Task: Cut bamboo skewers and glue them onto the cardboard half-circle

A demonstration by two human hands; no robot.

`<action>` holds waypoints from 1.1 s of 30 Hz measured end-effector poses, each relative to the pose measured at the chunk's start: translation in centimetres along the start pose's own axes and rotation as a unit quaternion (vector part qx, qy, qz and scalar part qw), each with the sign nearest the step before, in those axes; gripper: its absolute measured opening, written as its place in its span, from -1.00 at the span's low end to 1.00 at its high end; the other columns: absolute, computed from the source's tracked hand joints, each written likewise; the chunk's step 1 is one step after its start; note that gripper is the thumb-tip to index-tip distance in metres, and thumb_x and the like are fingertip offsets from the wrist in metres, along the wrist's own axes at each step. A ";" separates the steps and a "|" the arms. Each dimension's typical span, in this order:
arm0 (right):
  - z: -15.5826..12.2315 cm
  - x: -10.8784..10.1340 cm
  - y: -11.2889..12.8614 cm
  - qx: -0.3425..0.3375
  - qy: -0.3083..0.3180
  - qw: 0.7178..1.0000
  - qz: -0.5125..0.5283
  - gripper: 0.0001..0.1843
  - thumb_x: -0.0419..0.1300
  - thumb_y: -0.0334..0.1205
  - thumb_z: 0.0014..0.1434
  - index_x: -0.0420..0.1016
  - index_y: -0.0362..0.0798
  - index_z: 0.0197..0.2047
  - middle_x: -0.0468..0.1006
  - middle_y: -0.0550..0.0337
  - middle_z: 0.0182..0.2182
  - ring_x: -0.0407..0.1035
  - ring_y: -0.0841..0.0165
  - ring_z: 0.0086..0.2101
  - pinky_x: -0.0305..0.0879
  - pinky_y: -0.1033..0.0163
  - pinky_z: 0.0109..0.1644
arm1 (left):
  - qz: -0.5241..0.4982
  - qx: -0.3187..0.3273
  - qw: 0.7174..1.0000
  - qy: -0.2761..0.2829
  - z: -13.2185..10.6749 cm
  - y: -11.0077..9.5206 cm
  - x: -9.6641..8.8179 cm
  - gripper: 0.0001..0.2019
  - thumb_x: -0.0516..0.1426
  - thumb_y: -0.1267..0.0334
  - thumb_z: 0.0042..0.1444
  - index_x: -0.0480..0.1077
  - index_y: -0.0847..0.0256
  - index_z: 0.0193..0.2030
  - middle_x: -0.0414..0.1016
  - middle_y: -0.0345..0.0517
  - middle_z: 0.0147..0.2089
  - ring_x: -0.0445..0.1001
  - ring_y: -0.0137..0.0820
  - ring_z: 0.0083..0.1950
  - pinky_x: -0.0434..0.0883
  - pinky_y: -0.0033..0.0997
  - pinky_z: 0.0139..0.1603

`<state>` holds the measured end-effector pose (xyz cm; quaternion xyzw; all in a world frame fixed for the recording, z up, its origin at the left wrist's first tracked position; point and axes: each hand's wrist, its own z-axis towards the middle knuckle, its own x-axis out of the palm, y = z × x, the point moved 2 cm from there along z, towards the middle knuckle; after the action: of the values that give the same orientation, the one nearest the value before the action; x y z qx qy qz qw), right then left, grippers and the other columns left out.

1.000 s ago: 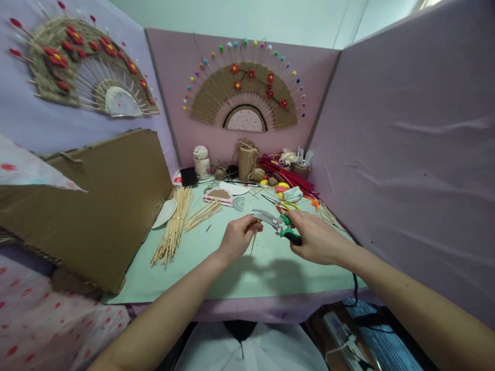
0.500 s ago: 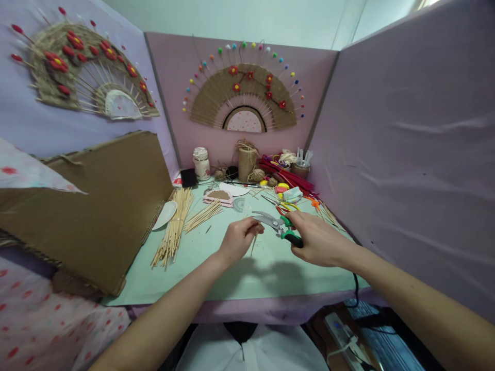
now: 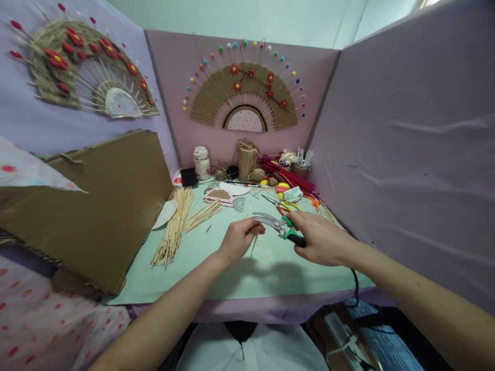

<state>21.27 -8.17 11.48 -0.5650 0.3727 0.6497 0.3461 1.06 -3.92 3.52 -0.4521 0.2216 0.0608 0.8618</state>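
Pinching a thin wooden stick [image 3: 254,246], the left hand [image 3: 238,238] hung over the middle of the pale green desk [image 3: 174,289]; the right hand [image 3: 320,239] held green-handled pruning shears [image 3: 277,224], blades at the left fingertips. Leftward lay a bundle of sticks [image 3: 175,224], and farther back a protractor [image 3: 238,204]. Behind, a pink panel [image 3: 323,64] bore a decorated fan [image 3: 209,103]; a cardboard sheet [image 3: 93,211] stood at left, lilac panel [image 3: 417,154] at right.
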 end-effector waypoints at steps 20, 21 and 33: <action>0.1 1.4 -0.9 0.129 -0.018 0.983 0.129 -0.79 0.09 -0.29 -0.05 0.20 0.01 -0.28 0.42 0.22 -0.43 0.26 0.34 -0.44 -0.01 0.30 -0.42 | -0.071 -0.046 0.996 -0.031 -0.3 -0.1 0.3 -0.81 0.09 0.25 0.18 0.49 0.23 -0.15 0.61 -0.10 -0.32 0.59 -0.38 -0.26 0.50 -0.42 -0.15; 0.0 1.9 -1.0 0.130 -0.016 0.981 0.144 -0.79 0.09 -0.29 -0.05 0.20 0.01 -0.28 0.42 0.22 -0.42 0.26 0.33 -0.42 0.01 0.30 -0.41 | -0.073 -0.051 0.996 -0.031 -0.4 0.1 0.3 -0.81 0.09 0.25 0.19 0.49 0.23 -0.15 0.61 -0.10 -0.31 0.60 -0.37 -0.25 0.50 -0.42 -0.15; -0.6 4.9 -1.1 0.153 -0.020 0.958 0.242 -0.66 0.05 -0.26 -0.06 0.20 0.01 -0.14 0.35 0.28 -0.39 0.24 0.32 -0.39 0.12 0.28 -0.33 | -0.158 -0.115 0.980 -0.033 -1.7 2.2 1.3 -0.77 0.12 0.19 0.16 0.46 0.28 -0.14 0.58 -0.03 -0.27 0.60 -0.32 -0.21 0.55 -0.29 -0.13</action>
<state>21.90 -8.09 6.43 -0.3851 0.5863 0.6603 0.2682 1.03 -4.17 0.48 -0.5752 0.1097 -0.0364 0.8098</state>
